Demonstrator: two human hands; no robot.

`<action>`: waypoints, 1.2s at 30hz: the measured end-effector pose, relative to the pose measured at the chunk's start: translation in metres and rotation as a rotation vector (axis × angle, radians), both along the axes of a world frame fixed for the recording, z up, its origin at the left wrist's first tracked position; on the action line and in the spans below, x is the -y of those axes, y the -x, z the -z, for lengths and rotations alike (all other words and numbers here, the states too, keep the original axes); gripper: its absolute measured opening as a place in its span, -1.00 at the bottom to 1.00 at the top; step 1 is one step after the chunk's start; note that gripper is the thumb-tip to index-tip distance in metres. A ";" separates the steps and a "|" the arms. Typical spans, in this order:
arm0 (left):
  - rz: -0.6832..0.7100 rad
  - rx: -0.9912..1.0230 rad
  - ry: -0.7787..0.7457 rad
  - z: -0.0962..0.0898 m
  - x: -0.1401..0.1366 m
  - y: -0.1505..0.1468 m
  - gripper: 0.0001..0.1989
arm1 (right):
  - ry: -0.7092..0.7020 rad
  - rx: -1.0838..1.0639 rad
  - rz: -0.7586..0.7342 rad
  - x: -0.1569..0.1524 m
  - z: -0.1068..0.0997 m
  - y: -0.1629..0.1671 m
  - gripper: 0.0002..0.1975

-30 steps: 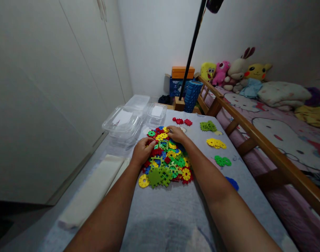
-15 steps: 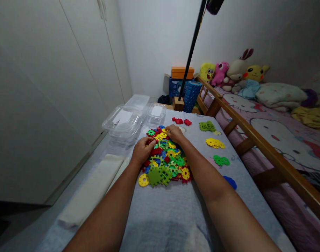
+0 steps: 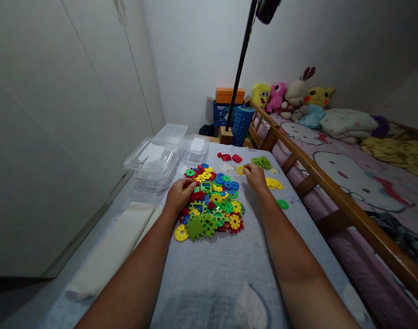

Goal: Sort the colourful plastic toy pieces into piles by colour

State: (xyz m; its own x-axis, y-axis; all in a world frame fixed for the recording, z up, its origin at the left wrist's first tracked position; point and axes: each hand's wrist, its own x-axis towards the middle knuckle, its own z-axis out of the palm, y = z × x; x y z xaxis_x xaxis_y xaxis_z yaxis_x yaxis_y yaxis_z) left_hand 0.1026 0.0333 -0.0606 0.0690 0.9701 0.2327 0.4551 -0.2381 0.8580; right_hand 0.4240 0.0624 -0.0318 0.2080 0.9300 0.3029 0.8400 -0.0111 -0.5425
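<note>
Several clear containers (image 3: 150,157) stood beyond my left hand (image 3: 179,195), which touched the colourful pile (image 3: 214,205); its grip I couldn't tell. Right of that, a yellow disc (image 3: 238,171) was pinched in my right hand (image 3: 256,177), near more yellow pieces (image 3: 274,183).

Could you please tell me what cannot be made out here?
Head view:
- Whether the bare left hand grips anything: its fingers hide this.
- Lower pieces of the multicoloured plastic pile: covered by others.
- Any print on the larger rectangular white paper: too small.
- Top of slim black pole: cut by upper edge.
</note>
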 end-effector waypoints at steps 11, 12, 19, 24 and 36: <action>0.012 0.010 0.013 0.006 -0.003 0.001 -0.59 | 0.181 0.196 0.287 0.029 -0.006 -0.069 -0.74; 0.008 0.007 0.014 0.006 -0.003 0.001 -0.58 | 0.197 0.210 0.282 0.030 -0.003 -0.069 -0.74; 0.005 -0.006 0.027 0.005 -0.003 0.001 -0.56 | 0.087 0.315 0.276 0.039 0.006 -0.066 -0.73; 0.001 -0.015 0.018 0.002 -0.002 0.000 -0.57 | 0.033 0.241 0.128 0.045 0.003 -0.045 -0.74; 0.022 -0.010 0.010 0.008 -0.004 0.002 -0.59 | 0.212 0.208 -0.194 0.062 0.024 0.043 -0.57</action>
State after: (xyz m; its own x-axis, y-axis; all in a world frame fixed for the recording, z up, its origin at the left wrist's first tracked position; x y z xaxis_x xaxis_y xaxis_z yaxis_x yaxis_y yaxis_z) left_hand 0.1009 0.0370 -0.0688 0.0925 0.9705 0.2225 0.4584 -0.2399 0.8557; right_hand 0.3808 0.0003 -0.0560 -0.0245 0.9930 0.1159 0.9297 0.0653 -0.3625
